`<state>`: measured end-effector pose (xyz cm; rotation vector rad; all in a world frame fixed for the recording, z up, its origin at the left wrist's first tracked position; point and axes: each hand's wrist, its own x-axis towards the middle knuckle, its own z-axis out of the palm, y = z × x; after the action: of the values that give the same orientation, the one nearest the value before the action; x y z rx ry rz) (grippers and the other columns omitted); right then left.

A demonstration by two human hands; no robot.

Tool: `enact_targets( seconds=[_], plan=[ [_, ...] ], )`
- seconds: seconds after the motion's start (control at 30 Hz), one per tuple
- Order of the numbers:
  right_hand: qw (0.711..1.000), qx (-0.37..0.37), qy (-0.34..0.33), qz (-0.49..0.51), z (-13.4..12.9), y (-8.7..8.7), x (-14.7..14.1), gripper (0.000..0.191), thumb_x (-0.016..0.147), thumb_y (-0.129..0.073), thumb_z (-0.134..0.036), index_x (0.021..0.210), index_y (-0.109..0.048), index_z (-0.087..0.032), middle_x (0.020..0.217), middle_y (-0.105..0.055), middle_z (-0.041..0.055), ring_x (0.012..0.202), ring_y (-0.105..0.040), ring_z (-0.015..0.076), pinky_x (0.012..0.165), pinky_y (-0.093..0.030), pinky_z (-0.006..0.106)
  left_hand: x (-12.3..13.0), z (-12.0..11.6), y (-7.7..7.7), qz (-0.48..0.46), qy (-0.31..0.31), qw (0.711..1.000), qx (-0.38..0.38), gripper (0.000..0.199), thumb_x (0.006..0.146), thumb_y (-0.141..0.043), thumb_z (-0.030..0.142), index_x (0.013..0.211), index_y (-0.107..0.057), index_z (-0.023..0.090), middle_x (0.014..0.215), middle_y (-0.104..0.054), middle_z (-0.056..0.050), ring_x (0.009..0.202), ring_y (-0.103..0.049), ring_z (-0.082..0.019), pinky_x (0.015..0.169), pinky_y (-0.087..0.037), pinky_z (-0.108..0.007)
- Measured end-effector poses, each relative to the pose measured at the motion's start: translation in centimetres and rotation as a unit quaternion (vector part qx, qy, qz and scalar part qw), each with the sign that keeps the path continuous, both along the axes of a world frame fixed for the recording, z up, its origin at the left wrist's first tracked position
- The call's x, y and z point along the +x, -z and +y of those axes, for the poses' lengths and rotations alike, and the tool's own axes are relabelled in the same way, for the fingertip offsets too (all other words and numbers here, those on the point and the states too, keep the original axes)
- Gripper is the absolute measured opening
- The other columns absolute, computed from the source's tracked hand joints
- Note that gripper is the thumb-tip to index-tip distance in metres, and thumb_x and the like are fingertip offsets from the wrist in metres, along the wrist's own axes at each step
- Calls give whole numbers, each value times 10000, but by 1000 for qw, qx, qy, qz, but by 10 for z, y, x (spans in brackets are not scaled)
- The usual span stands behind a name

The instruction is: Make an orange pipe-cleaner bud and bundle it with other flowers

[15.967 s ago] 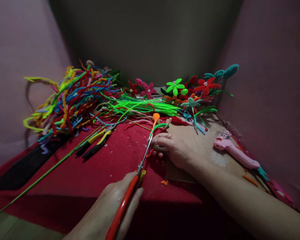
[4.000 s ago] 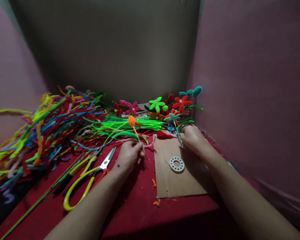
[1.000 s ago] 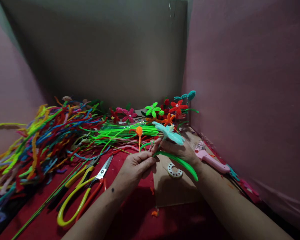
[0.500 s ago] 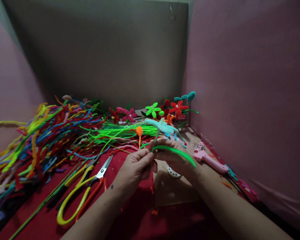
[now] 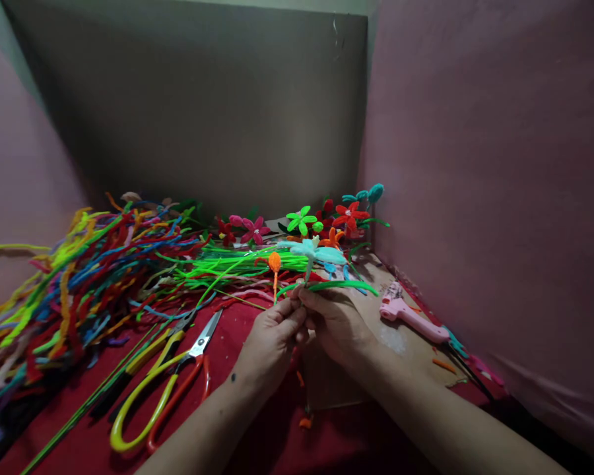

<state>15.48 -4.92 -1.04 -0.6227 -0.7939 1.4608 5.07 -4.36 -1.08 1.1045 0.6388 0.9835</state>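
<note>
Both hands meet over the red cloth, around the stem of a pale blue pipe-cleaner flower [image 5: 313, 249]. My left hand [image 5: 272, 336] is closed, thumb and forefinger pinching at the stem's lower part. My right hand [image 5: 344, 330] presses its thumb and fingers to the same spot from the other side. A bright green pipe-cleaner leaf [image 5: 346, 285] arches out rightward above my right hand. Just left of the flower rises an orange pipe-cleaner bud [image 5: 274, 262] on a thin stalk. The fingers hide the stem's lower end.
Yellow-and-red-handled scissors [image 5: 198, 349] and pliers [image 5: 163, 346] lie on the left. A heap of coloured pipe cleaners [image 5: 94, 264] and a green bundle [image 5: 232, 267] fill the back left. Finished flowers [image 5: 301, 219] stand behind. A pink glue gun [image 5: 413, 316] rests on cardboard [image 5: 400, 346] at right.
My right hand has turned, its thumb now against the stem. The blue flower has shifted slightly left and down, and the leaf lies flatter. A round whitish piece with holes below it is out of sight.
</note>
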Motion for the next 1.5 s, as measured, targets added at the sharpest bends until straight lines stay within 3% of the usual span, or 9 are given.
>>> enact_targets(
  seconds=[0.2,0.43,0.7,0.83,1.07,1.2,1.33,1.43,1.5],
  plan=[
    [999,7,34,26,-1,0,-10,243,687,-677,-383,691,-663,-140,447,-440,-45,367,-374,69,359,-305,216,-1,1,2,11,-39,999,26,161,728,-658,288,805,-656,147,650,-526,11,547,-401,-70,541,-330,-206],
    [990,41,132,4,-5,-2,-22,223,742,-624,-355,730,-698,-145,677,-653,50,611,-553,143,548,-429,260,3,-5,-3,56,-143,984,91,178,674,-693,274,814,-694,165,644,-564,22,547,-418,-81,521,-349,-196],
    [987,7,110,119,3,0,-26,119,668,-679,-287,638,-679,-172,522,-622,29,524,-550,161,394,-338,235,4,-2,4,77,-170,972,142,175,703,-637,210,865,-701,198,906,-650,-14,819,-565,-153,689,-445,-227],
    [980,0,105,168,4,-7,-28,63,622,-707,-226,599,-691,-170,547,-650,25,584,-581,158,511,-443,252,1,1,9,148,-189,946,219,140,757,-589,211,859,-685,206,883,-648,-12,848,-577,-157,747,-450,-238],
    [978,6,90,188,6,-10,-30,86,640,-689,-223,585,-702,-158,594,-676,15,614,-577,119,688,-473,234,-8,5,7,242,-241,843,415,145,807,-506,190,755,-641,188,717,-623,5,645,-546,-107,637,-444,-203],
    [980,19,100,171,8,-9,-30,107,652,-678,-230,595,-705,-144,577,-664,28,605,-572,130,656,-474,242,-6,8,7,228,-229,849,417,140,799,-506,186,730,-628,177,725,-619,2,645,-542,-102,632,-436,-198],
    [992,57,63,88,8,-5,-22,178,693,-650,-321,679,-695,-149,611,-657,42,585,-569,146,586,-470,268,-2,12,4,161,-181,928,284,107,776,-542,220,749,-632,168,635,-571,25,567,-494,-88,544,-402,-185],
    [985,52,74,-145,13,-2,5,179,690,-644,-313,747,-673,-146,693,-667,53,583,-572,137,568,-464,262,-3,15,-1,115,-157,959,204,140,785,-549,266,752,-629,156,547,-515,45,490,-436,-69,486,-357,-176],
    [883,-52,194,-425,26,-3,34,169,750,-575,-282,825,-661,-158,721,-674,44,577,-584,125,549,-451,238,-5,16,-3,101,-145,968,180,165,797,-546,286,764,-628,147,563,-541,35,475,-424,-61,473,-339,-173]
  ],
)
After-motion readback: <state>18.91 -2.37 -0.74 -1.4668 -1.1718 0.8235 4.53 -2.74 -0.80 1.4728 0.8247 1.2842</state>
